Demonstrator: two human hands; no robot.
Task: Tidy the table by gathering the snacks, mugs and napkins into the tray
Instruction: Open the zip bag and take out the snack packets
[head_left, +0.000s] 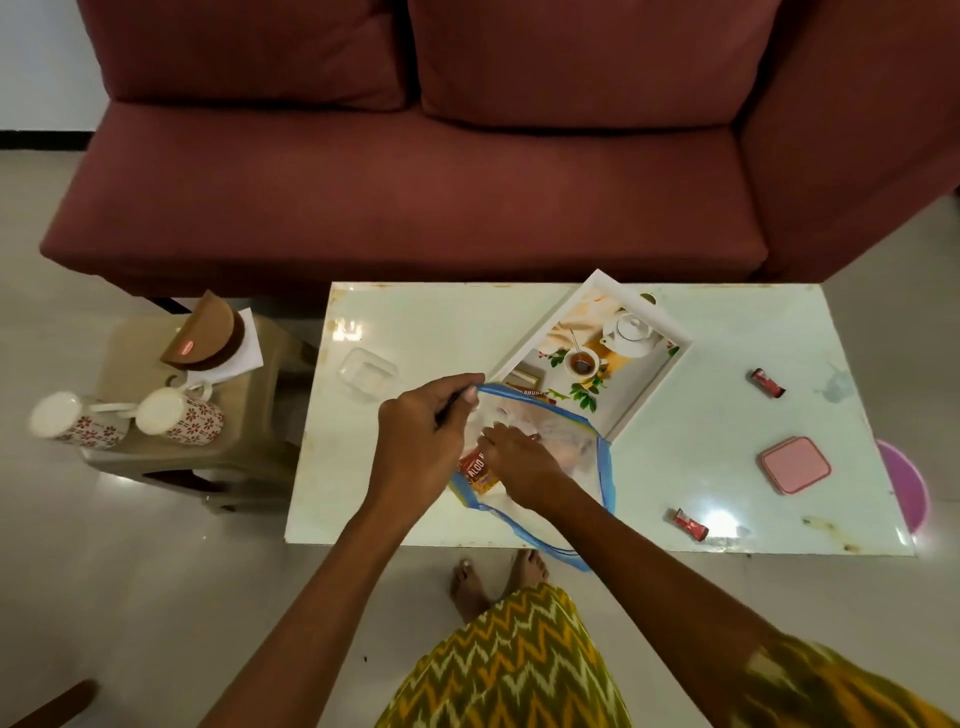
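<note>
Our left hand pinches the clear bag at its far rim; our right hand lies inside beside a red packet; grip unclear.

"ALOO" on red snack packet

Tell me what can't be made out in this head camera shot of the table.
- Red snack packet label: head view, partly under the right hand.
- What the right hand holds: head view, its fingertips blur into the cloudy bag.
- Purple object: head view, partly behind the table edge.
</note>
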